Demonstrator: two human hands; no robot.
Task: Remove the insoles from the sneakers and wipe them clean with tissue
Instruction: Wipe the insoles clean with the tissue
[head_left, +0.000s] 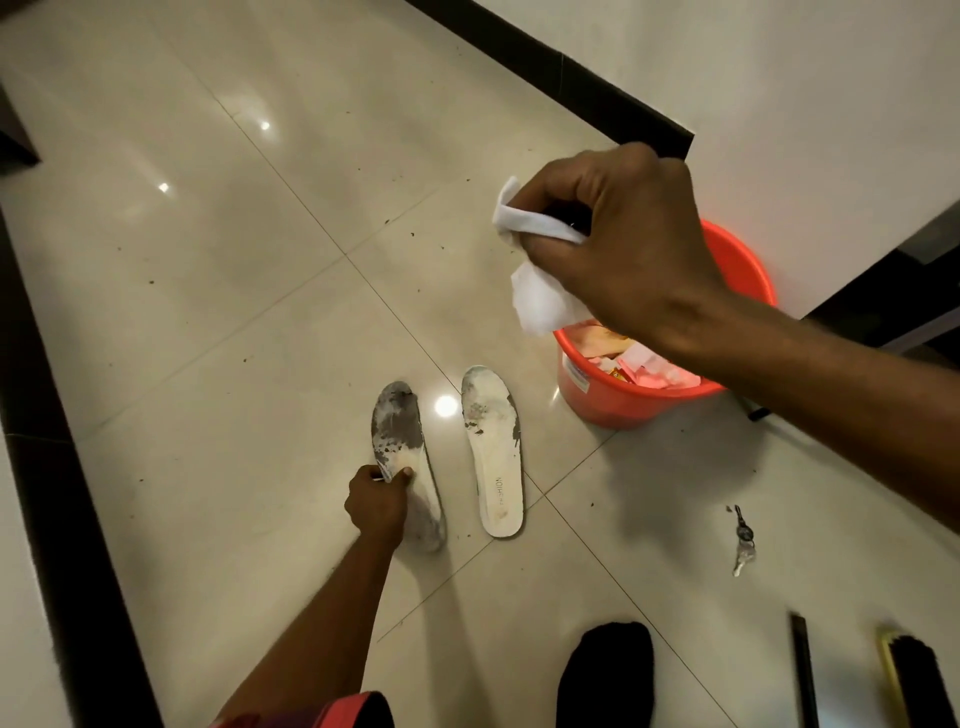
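Observation:
Two white insoles lie side by side on the tiled floor. The left insole (402, 452) is heavily stained grey and brown; my left hand (376, 501) pinches its left edge near the middle. The right insole (493, 457) lies flat and untouched, dirty at the toe, with printed lettering near the heel. My right hand (618, 244) is raised above the floor, closed on a crumpled white tissue (540, 299), right over the rim of the bucket. No sneakers can be seen.
A red plastic bucket (597, 400) holding paper scraps and wrappers stands against the white wall at right. Keys (744, 540) lie on the floor. A brush (909, 675) and a dark stick (802, 670) sit at bottom right. My black-socked foot (605, 675) is at the bottom. Dirt specks dot the tiles.

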